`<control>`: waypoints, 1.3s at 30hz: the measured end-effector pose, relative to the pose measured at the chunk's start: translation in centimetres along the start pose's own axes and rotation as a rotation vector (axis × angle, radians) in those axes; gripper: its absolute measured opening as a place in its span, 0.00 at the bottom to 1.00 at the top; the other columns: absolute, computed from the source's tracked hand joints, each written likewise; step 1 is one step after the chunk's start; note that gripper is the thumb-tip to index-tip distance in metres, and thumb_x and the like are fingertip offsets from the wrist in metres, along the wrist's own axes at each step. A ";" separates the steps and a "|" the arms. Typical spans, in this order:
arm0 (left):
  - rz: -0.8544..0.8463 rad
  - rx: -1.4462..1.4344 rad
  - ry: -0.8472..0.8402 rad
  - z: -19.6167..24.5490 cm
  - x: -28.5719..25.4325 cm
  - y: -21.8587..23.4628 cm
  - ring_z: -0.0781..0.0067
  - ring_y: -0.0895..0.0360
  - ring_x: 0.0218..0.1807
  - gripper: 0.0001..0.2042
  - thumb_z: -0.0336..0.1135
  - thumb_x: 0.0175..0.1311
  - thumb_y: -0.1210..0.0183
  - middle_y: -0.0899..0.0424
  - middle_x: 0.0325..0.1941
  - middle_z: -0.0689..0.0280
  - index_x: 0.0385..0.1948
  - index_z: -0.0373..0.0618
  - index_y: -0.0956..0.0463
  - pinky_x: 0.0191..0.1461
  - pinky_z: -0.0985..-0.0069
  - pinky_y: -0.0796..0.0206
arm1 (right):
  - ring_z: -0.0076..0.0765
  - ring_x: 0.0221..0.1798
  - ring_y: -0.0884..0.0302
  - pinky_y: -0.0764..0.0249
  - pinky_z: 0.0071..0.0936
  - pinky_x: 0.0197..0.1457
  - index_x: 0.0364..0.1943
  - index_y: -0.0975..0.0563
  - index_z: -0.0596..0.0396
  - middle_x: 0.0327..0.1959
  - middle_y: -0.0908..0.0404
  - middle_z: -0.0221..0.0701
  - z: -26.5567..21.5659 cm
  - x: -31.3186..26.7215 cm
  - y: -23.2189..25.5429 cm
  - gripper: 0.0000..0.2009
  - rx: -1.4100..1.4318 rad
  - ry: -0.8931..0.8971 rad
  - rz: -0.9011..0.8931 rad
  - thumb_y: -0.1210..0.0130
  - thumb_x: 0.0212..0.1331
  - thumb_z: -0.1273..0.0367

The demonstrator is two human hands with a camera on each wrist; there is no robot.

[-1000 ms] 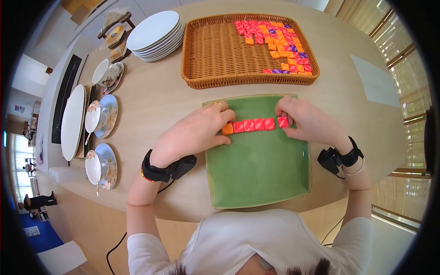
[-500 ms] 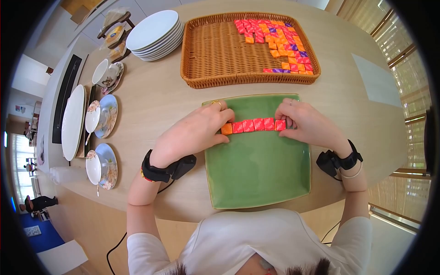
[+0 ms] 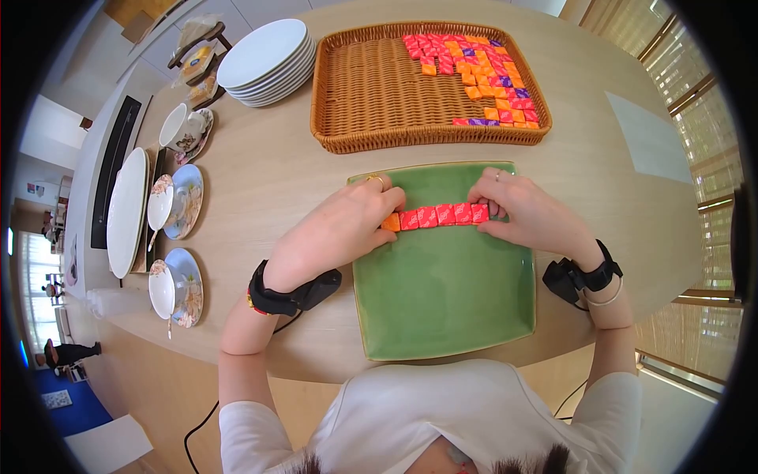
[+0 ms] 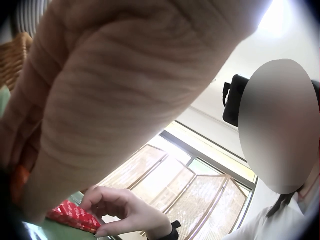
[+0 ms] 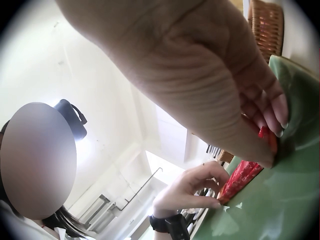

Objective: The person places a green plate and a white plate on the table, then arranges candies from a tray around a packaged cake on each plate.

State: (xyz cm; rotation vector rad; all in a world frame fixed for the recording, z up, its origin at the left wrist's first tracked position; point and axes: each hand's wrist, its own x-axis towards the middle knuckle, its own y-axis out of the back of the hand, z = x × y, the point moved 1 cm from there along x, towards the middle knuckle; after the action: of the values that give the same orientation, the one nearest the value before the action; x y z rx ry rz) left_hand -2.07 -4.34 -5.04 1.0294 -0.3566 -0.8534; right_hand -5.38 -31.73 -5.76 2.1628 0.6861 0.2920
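Six wrapped squares [image 3: 426, 217] lay rowed on the green plate [image 3: 446, 300], left hand [image 3: 332, 229] pinching the orange end [image 3: 392, 223], right hand [image 3: 537, 212] the red end [image 3: 479, 214], many others unplaced in the basket [image 3: 363, 87].

1 orange square [image 3: 390, 222] and 5 red squares [image 3: 445, 215] line up on the green plate [image 3: 444, 300].
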 end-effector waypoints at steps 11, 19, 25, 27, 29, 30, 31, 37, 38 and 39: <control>-0.008 0.044 0.028 0.5 0.0 0.0 0.50 0.23 0.49 0.12 0.29 0.57 0.35 0.22 0.43 0.56 0.43 0.39 0.23 0.54 0.60 0.29 | 0.33 0.35 0.25 0.24 0.29 0.41 0.44 0.24 0.60 0.38 0.28 0.34 0.0 0.0 -0.2 0.12 0.010 -0.009 0.020 0.39 0.56 0.76; 0.028 -0.002 -0.029 0.1 0.1 -0.4 0.50 0.23 0.49 0.12 0.29 0.59 0.35 0.22 0.44 0.56 0.43 0.39 0.23 0.53 0.60 0.29 | 0.31 0.36 0.25 0.24 0.28 0.41 0.45 0.24 0.60 0.39 0.28 0.34 0.2 0.0 -0.3 0.13 0.010 -0.018 0.002 0.38 0.56 0.75; 0.059 0.025 -0.015 0.5 0.1 -0.7 0.51 0.24 0.50 0.13 0.32 0.58 0.34 0.23 0.43 0.56 0.42 0.39 0.24 0.54 0.60 0.29 | 0.32 0.35 0.24 0.23 0.28 0.41 0.46 0.24 0.59 0.39 0.27 0.34 -0.2 -0.1 -0.2 0.14 0.016 -0.031 0.022 0.37 0.57 0.73; 0.088 0.053 -0.028 0.4 0.2 -1.2 0.51 0.24 0.49 0.13 0.32 0.58 0.33 0.23 0.43 0.56 0.41 0.40 0.24 0.54 0.59 0.29 | 0.32 0.35 0.24 0.23 0.29 0.41 0.46 0.24 0.59 0.39 0.27 0.34 0.0 -0.1 -0.3 0.14 0.007 -0.022 0.022 0.37 0.57 0.73; 0.134 0.060 -0.034 0.6 0.1 -1.5 0.51 0.24 0.48 0.13 0.33 0.58 0.33 0.23 0.41 0.56 0.40 0.40 0.25 0.53 0.59 0.29 | 0.32 0.35 0.24 0.24 0.29 0.41 0.46 0.24 0.59 0.39 0.27 0.34 0.0 -0.1 -0.4 0.14 -0.002 -0.013 0.023 0.37 0.57 0.73; 0.134 0.060 -0.034 0.7 0.0 -1.5 0.51 0.24 0.48 0.13 0.33 0.58 0.33 0.23 0.41 0.56 0.40 0.40 0.25 0.53 0.59 0.29 | 0.33 0.34 0.24 0.24 0.29 0.40 0.46 0.24 0.59 0.39 0.27 0.34 0.0 -0.1 -0.4 0.14 -0.007 -0.014 0.023 0.37 0.57 0.73; 0.138 0.061 -0.027 0.8 -0.1 -1.4 0.50 0.24 0.48 0.13 0.32 0.58 0.33 0.23 0.41 0.56 0.40 0.40 0.26 0.53 0.59 0.29 | 0.33 0.34 0.24 0.24 0.30 0.40 0.46 0.24 0.59 0.39 0.27 0.34 -0.1 -0.1 -0.5 0.14 -0.012 -0.015 0.023 0.37 0.57 0.73; 0.175 0.110 -0.003 0.9 -0.1 -1.9 0.50 0.23 0.46 0.13 0.31 0.56 0.34 0.24 0.39 0.55 0.40 0.39 0.26 0.51 0.59 0.29 | 0.38 0.34 0.23 0.24 0.32 0.40 0.45 0.24 0.59 0.40 0.27 0.36 -0.2 -0.2 -0.8 0.14 -0.050 0.017 0.067 0.36 0.57 0.73; 0.186 0.123 -0.010 1.0 -0.1 -2.0 0.49 0.23 0.45 0.13 0.30 0.56 0.34 0.24 0.38 0.55 0.39 0.38 0.26 0.50 0.59 0.29 | 0.38 0.34 0.23 0.24 0.32 0.40 0.45 0.24 0.59 0.40 0.27 0.36 -0.2 -0.2 -0.8 0.14 -0.050 0.017 0.067 0.36 0.57 0.73; 0.186 0.123 -0.010 1.0 -0.1 -2.1 0.49 0.23 0.45 0.13 0.30 0.56 0.34 0.24 0.38 0.55 0.39 0.38 0.26 0.50 0.59 0.29 | 0.39 0.34 0.23 0.24 0.33 0.40 0.45 0.25 0.59 0.39 0.27 0.37 -0.3 -0.2 -0.8 0.13 -0.054 0.011 0.067 0.37 0.57 0.72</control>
State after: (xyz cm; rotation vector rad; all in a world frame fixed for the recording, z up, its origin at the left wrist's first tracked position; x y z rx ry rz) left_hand -3.68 -5.39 -6.30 1.0872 -0.5096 -0.6760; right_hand -6.00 -31.20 -6.17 2.1374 0.6061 0.3543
